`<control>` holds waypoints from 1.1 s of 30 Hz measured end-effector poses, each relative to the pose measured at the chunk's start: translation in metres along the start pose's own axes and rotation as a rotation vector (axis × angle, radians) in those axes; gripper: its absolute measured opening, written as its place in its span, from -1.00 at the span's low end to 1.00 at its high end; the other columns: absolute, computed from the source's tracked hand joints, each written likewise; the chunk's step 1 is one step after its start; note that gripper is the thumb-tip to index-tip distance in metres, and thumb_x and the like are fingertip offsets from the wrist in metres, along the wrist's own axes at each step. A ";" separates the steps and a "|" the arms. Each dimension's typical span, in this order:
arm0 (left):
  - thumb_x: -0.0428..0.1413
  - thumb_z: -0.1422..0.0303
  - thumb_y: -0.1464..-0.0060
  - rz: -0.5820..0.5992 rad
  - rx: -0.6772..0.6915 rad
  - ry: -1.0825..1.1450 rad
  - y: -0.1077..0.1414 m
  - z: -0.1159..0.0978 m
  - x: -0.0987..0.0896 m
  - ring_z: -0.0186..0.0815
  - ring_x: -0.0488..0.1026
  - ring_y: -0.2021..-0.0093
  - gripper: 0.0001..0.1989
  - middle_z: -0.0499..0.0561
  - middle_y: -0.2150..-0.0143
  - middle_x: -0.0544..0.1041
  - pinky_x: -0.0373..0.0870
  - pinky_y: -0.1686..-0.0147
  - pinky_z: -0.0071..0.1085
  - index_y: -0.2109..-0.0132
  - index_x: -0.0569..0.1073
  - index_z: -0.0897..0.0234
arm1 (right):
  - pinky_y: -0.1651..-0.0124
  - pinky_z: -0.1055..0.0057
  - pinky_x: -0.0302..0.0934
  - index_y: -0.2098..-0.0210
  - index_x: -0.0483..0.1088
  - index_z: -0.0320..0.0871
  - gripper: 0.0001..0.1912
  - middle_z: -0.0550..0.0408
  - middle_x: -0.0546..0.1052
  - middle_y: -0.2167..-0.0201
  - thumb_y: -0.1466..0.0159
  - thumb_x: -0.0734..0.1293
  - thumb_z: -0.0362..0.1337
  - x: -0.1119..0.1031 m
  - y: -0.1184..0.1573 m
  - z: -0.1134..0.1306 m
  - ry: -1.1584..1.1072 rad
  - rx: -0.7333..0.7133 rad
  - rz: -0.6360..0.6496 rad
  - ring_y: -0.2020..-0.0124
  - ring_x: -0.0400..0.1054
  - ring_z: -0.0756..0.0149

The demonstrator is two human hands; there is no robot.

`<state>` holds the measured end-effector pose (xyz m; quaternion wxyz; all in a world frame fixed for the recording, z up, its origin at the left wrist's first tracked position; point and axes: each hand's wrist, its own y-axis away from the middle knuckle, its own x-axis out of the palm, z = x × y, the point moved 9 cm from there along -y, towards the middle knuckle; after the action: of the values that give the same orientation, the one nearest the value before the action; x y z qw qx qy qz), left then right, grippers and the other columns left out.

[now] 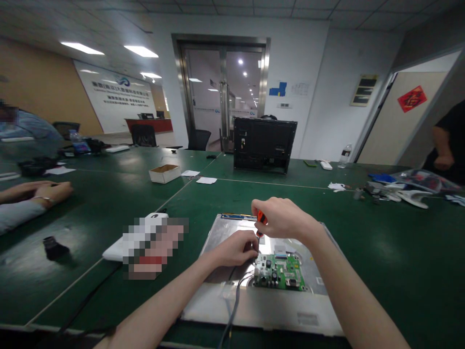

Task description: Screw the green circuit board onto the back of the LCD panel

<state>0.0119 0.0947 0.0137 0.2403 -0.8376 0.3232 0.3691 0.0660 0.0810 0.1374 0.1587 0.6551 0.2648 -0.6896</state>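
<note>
My right hand is closed around the red and black handle of a screwdriver, held upright with its shaft pointing down. The shaft meets the upper left corner of a green circuit board. My left hand pinches with thumb and fingers beside the shaft at that corner; whether it grips the shaft or a small part is hidden. Under the board lies a flat silver display panel, flat on the green table. A grey cable runs from the board's left side toward me.
A black monitor housing stands behind the panel. A small open box and paper slips lie left of it. White device is at left, near another person's hands. Plastic bags and parts lie at right.
</note>
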 end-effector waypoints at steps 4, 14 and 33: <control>0.11 0.51 0.03 0.003 0.005 -0.021 0.000 0.000 0.000 -0.37 0.30 0.42 -0.96 -0.08 0.44 0.43 0.19 0.41 -0.49 0.37 0.44 0.32 | 0.50 0.44 -0.15 0.26 0.40 -0.05 -0.73 0.08 0.53 0.41 -0.19 0.29 -0.01 0.001 -0.002 -0.004 0.010 0.035 0.004 0.41 0.34 0.29; 0.12 0.52 0.04 0.000 0.000 -0.009 0.000 -0.003 -0.001 -0.39 0.28 0.45 -0.95 -0.10 0.47 0.40 0.17 0.44 -0.51 0.37 0.44 0.32 | 0.50 0.44 -0.14 0.18 0.37 -0.06 -0.76 0.08 0.53 0.37 -0.15 0.31 -0.20 0.001 0.000 0.001 0.004 0.011 0.017 0.41 0.36 0.28; 0.11 0.51 0.04 0.008 0.041 -0.025 0.000 -0.004 0.000 -0.36 0.33 0.39 -0.93 -0.04 0.38 0.47 0.22 0.39 -0.50 0.34 0.47 0.31 | 0.48 0.42 -0.12 0.34 0.43 -0.07 -0.73 0.07 0.51 0.46 -0.21 0.27 -0.01 0.001 -0.003 -0.005 0.026 0.057 0.009 0.41 0.35 0.27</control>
<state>0.0139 0.0925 0.0156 0.2599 -0.8266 0.3308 0.3739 0.0687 0.0862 0.1366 0.1396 0.6693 0.2442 -0.6877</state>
